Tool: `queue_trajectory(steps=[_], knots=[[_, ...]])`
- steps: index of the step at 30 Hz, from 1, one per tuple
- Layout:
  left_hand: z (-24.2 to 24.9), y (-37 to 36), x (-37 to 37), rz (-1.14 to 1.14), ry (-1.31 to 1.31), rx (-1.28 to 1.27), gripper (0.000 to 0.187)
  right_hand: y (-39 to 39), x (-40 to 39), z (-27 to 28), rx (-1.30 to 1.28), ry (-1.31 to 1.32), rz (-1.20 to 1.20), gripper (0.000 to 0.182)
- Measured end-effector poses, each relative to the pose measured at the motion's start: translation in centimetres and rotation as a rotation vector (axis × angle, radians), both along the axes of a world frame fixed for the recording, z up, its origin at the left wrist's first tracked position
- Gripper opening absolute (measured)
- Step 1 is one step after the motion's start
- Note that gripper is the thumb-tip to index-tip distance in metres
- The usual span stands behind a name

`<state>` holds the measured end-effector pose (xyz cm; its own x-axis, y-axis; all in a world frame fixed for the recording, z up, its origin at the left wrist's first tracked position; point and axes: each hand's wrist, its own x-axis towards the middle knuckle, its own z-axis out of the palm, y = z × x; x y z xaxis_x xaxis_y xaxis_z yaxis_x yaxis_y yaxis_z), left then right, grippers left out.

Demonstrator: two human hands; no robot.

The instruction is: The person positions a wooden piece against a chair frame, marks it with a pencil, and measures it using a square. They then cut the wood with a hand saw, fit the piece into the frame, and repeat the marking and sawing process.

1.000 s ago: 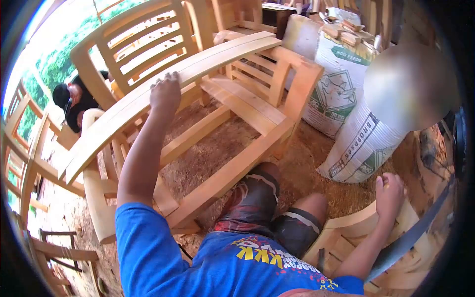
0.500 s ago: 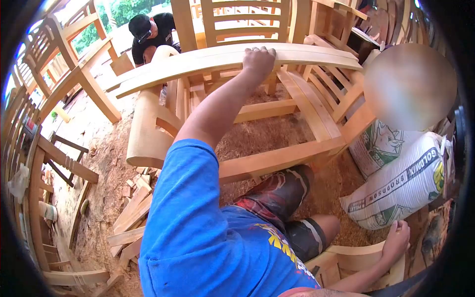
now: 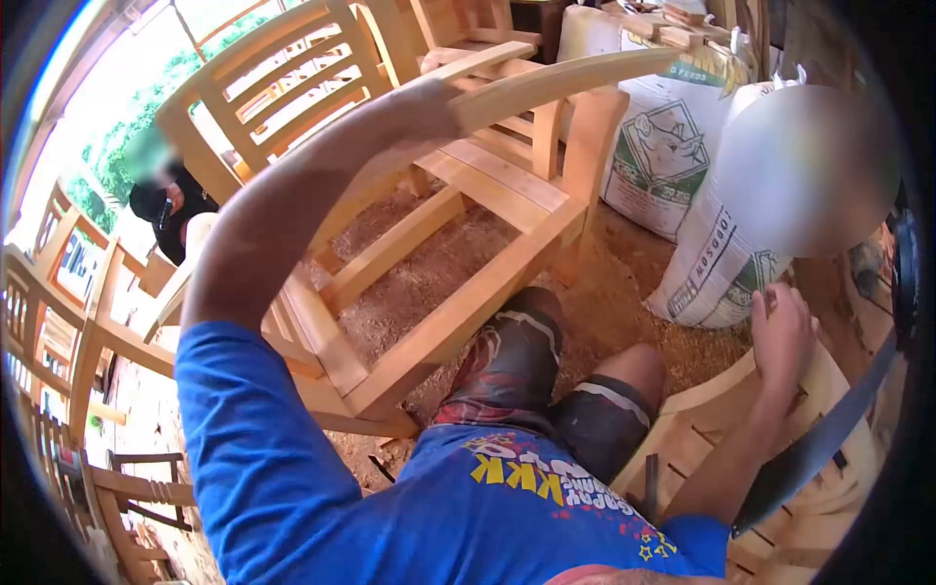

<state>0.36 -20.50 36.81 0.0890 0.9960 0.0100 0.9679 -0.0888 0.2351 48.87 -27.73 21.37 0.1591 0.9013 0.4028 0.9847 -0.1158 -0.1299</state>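
Observation:
My left hand (image 3: 424,112) is across the upper middle, blurred, closed on a long curved wooden board (image 3: 575,83) above a wooden chair frame (image 3: 468,302). My forearm covers part of the board, and its fingers show poorly. On the right, my right hand (image 3: 783,331) is raised over a slatted wooden piece (image 3: 697,424), its fingers curled together near a printed sack (image 3: 717,263). Anything between those fingers is too small to make out. A saw blade (image 3: 819,444) slants beside my right forearm.
A second printed sack (image 3: 658,146) stands behind the frame. The slatted chair back (image 3: 292,83) rises at the upper left. Another person (image 3: 171,210) is at the far left, near more chair frames (image 3: 73,322). Sawdust (image 3: 624,292) covers the ground.
The view has swung right, shifting the chair frame and other person leftward. The board now appears more tilted, its right end higher. My right hand appears higher, and the saw blade shows.

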Motion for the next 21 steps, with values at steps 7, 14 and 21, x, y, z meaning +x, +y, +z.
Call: queue_trajectory(steps=[7, 14, 21], knots=[[1.2, 6.4, 11.8, -0.309, -0.231, 0.097, 0.056, 0.4, 0.9, -1.1, 0.031, -0.034, 0.008, 0.033], [1.2, 7.3, 22.9, -0.134, -0.953, 0.191, 0.055, 0.5, 0.1, -0.1, -0.039, -0.032, -0.003, 0.035], [-2.8, 8.2, 23.9, -0.354, -1.497, 0.466, 0.053, 1.2, 0.0, -0.1, -0.052, 0.033, -0.046, 0.039]])
